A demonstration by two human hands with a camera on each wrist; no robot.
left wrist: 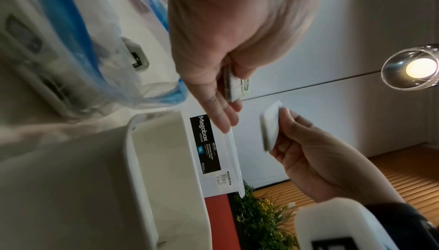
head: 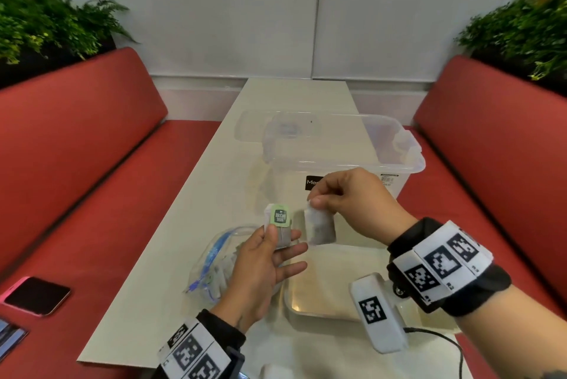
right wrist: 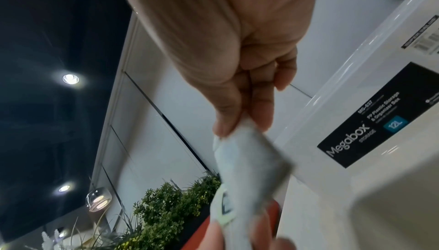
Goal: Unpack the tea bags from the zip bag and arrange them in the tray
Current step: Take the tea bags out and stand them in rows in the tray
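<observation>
Above the tray: right hand (head: 352, 206) is pinching a tea bag (head: 319, 226) by its top edge; the bag is hanging, blurred.
Left hand (head: 264, 268): is gripping a green-tagged bag (head: 279, 225) under the thumb, other fingers lying straight.
Zip bag (head: 214, 262): is lying open at 9 o'clock of the tray, holding more bags.
Tray (head: 322, 305): is sitting at 6 o'clock of the box (head: 352, 163); its right part is hidden by the wrist.

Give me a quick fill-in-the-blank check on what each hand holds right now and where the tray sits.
1. The left hand holds a tea bag with a ____ tag.
2. The right hand pinches the other tea bag by its ____ edge.
3. The tray sits ____ the storage box.

Missing: green; top; in front of
</observation>
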